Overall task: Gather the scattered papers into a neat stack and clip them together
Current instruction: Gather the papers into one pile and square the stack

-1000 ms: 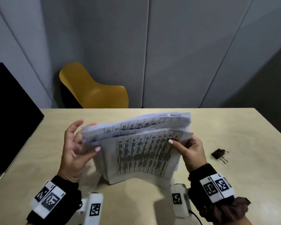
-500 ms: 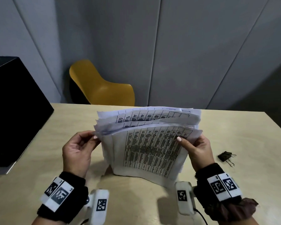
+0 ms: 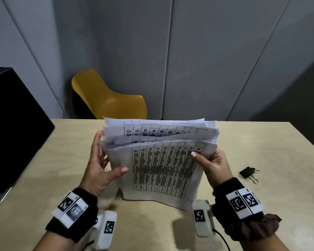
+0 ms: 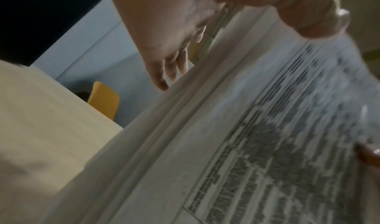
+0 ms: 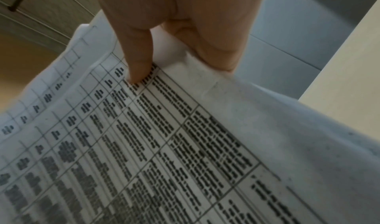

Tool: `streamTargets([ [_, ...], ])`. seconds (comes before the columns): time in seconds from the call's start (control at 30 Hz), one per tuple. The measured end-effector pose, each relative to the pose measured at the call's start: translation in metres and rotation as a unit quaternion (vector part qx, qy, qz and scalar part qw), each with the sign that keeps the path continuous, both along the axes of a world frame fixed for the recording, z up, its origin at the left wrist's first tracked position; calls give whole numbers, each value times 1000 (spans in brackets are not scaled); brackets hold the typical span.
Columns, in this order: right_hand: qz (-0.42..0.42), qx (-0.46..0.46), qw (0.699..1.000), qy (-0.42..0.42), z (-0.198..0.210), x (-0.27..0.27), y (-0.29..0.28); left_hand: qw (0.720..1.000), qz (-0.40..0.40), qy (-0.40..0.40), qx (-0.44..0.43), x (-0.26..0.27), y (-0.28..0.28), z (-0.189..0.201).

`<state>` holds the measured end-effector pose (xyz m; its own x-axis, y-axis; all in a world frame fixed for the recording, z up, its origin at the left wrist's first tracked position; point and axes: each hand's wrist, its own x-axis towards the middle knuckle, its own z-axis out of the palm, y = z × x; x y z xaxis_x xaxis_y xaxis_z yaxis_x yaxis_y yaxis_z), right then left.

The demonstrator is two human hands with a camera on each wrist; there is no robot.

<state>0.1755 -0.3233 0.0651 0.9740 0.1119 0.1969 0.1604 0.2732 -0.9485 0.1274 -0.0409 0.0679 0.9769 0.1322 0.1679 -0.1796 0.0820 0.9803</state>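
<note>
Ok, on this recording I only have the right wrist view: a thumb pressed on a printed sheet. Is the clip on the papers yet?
Observer: No. The binder clip lies on the table, to the right of the right hand, and nothing touches it.
Operator: Where is the other hand?
Observer: The left hand is at the left edge of the papers, with its fingers straight and its thumb on the front sheet.
Operator: Are the sheets squared up?
Observer: Not yet. The papers stand on their bottom edge on the table, and their top edges fan out unevenly.
</note>
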Motion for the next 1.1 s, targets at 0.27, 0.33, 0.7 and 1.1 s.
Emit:
streamTargets([
  [0.27, -64, -17, 997, -31, 5, -5, 15, 994, 72, 4, 78, 13, -30, 5],
  [0.33, -84, -23, 995, -54, 6, -9, 20, 993, 95, -22, 70, 11, -40, 8],
  [0.7, -122, -42, 988, -86, 18, -12, 27, 987, 108, -89, 75, 14, -40, 7],
  [1.1, -315, -276, 844, -335, 33, -22, 25, 860, 231, -307, 336, 8, -51, 27],
])
